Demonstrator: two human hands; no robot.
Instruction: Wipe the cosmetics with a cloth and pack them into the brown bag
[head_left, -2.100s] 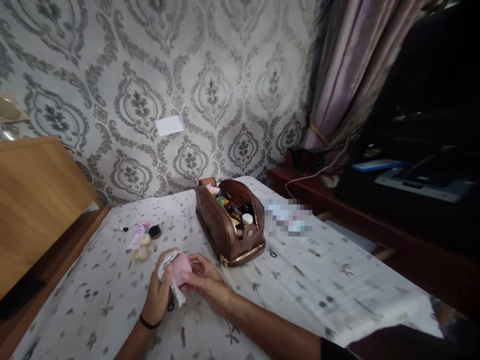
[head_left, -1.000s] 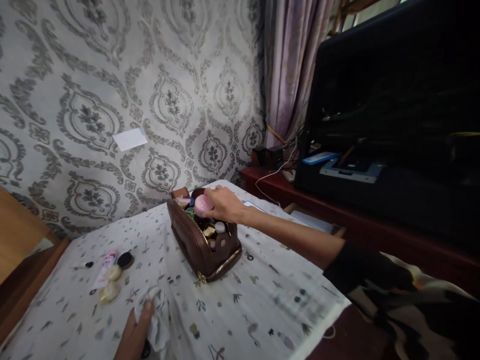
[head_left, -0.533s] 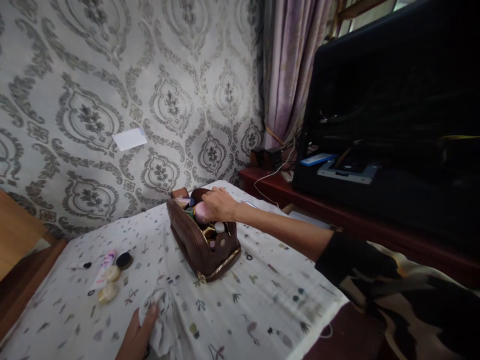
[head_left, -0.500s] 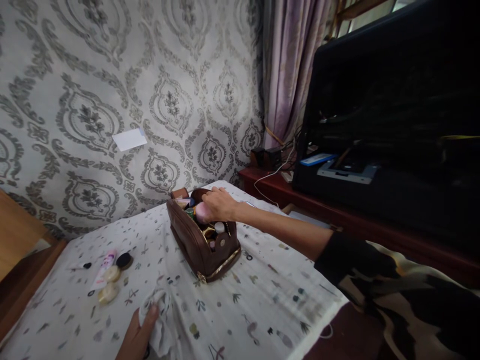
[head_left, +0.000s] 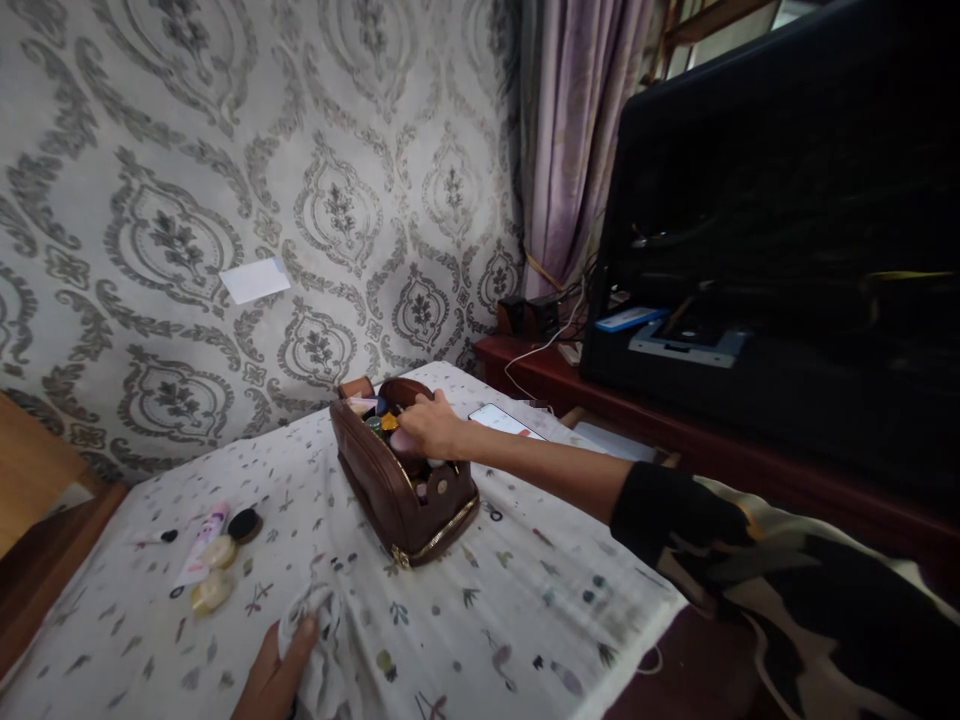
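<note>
A brown leather cosmetic bag (head_left: 367, 470) stands unzipped on the patterned white cloth, packed with small toiletries. My right hand (head_left: 431, 425) reaches into its opening, fingers curled around a pink rounded item (head_left: 405, 446) whose lower part is hidden in the bag. Beside that item a yellow-orange lid (head_left: 389, 423) and a green one (head_left: 374, 425) show. At the front edge, my left hand (head_left: 281, 660) grips a crumpled white cloth (head_left: 319, 640) between thumb and fingers.
Left of the bag lie a pink-and-white tube (head_left: 204, 545), a black round lid (head_left: 244, 525), two cream-coloured jars (head_left: 214, 590) and a small black-tipped item (head_left: 169, 537). A lit phone (head_left: 504, 420) lies behind my right forearm. A large black screen (head_left: 750, 250) stands at right.
My right hand has sunk slightly lower into the bag with the pink item. The phone now shows more beyond my forearm. My left hand stays on the cloth.
</note>
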